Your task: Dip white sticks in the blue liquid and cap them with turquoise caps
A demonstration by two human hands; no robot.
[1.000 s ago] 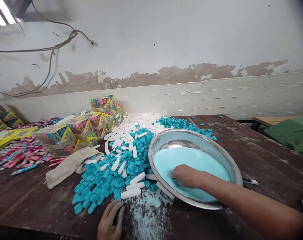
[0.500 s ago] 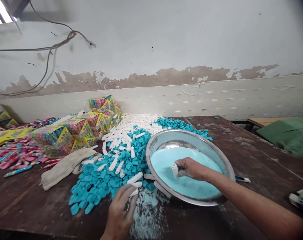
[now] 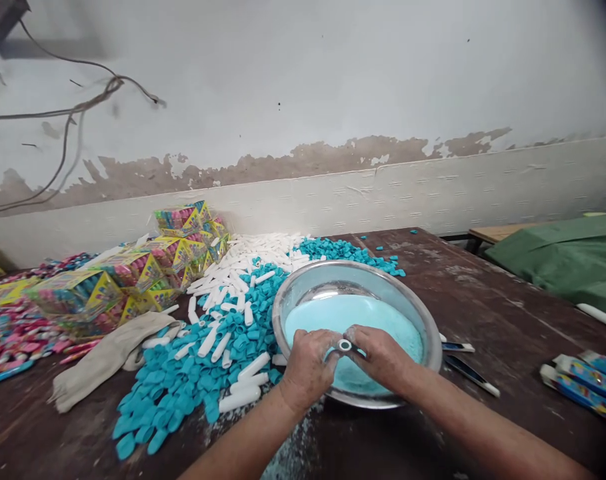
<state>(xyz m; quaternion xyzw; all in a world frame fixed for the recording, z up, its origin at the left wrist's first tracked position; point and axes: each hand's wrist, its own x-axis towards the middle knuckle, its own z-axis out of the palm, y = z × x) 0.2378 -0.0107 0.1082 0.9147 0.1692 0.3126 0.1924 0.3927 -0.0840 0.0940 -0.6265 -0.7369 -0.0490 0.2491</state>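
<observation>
One small white tube is pinched between both hands over the near rim of the steel bowl of pale blue powder. The left hand and right hand each close their fingers on it, open end up. It looks like a filling step; capping would likely follow, calling for a blue cap from the pile left of the fingers on the desk.

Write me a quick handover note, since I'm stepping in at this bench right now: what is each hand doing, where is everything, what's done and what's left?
Left hand and right hand: together pinching one small white tube, open end up, over the steel bowl.
Bowl holds pale blue powder; some is spilled on the table in front.
Left of the bowl: loose white tubes mixed with blue caps, a cloth, then packed boxes.
Done: several boxes packed.
Left: judging by the heap, many tubes and caps remain loose.
</observation>
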